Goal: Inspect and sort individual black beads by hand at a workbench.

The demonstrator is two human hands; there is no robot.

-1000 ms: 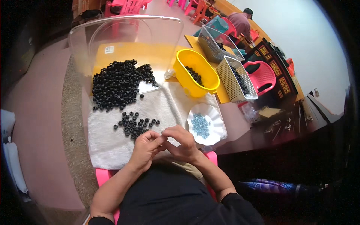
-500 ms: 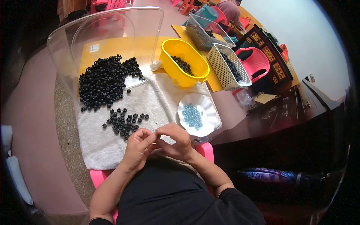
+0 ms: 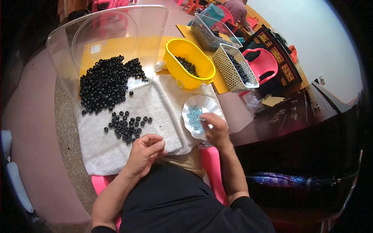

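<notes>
My left hand [image 3: 145, 152] hovers over the near edge of the white cloth, thumb and fingers pressed together; whatever they pinch is too small to see. My right hand [image 3: 217, 129] reaches over the white scalloped dish [image 3: 211, 108], its fingertips bent together at the small clear-blue bead-like pieces [image 3: 194, 116] lying in it. Whether those fingertips hold a piece is hidden. Left of the dish, a loose group of small black round pieces with open centres [image 3: 126, 126] rests on the cloth [image 3: 105, 155]. Farther back lies a bigger heap of the same black pieces [image 3: 105, 83].
The heap spills from a clear plastic bin [image 3: 165, 35] tipped on its side. A yellow tub [image 3: 171, 66], a cream perforated basket [image 3: 229, 73] and another clear bin [image 3: 202, 39] hold black pieces. A pink chair [image 3: 268, 64] stands beyond; another person [image 3: 235, 9] sits far back.
My right hand has parted from the left and moved right to the dish of blue pieces. My left hand stays in nearly the same place, still pinched.
</notes>
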